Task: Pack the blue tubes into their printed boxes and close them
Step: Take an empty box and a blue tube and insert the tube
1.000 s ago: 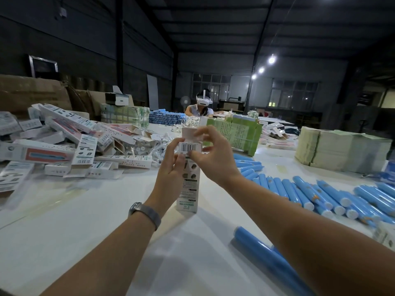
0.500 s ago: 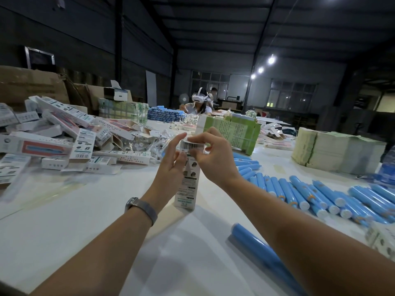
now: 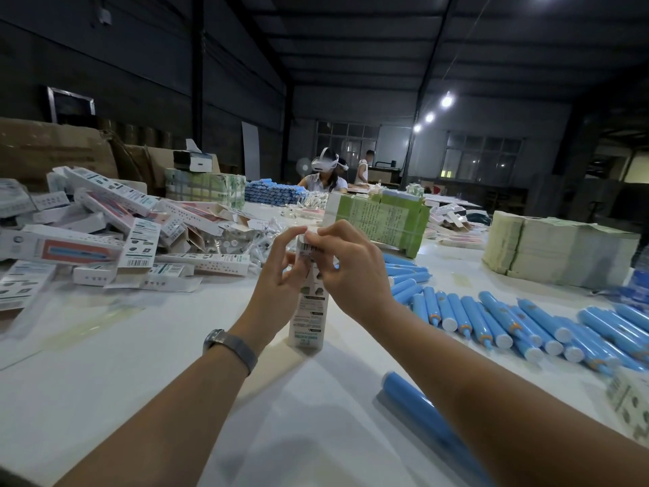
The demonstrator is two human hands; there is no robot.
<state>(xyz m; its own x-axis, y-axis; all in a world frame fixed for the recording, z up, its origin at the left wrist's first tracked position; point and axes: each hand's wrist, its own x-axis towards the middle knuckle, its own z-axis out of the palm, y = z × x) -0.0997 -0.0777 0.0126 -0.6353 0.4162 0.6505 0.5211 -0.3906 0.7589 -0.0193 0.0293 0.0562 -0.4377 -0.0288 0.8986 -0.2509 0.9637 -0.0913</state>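
Dim warehouse w/ dark corrugated walls, ribbed roof, three ceiling lamps; smooth white table [image 3: 105, 374] fills the foreground. Far left: loose heap of printed cardboard boxes [image 3: 105, 233], rectangular, matte. Centre: one tall printed box [image 3: 309, 318] stands upright on the table; left hand [image 3: 281, 275] w/ wristwatch [image 3: 230, 347] pinches its upper side, right hand [image 3: 347, 272] pinches the barcoded top flap, fingers curled. Right: glossy blue tubes [image 3: 509, 321] w/ white caps lie in rows; behind them, green-wrapped bundles [image 3: 382, 223] & stacked flat sheets [image 3: 558, 251].
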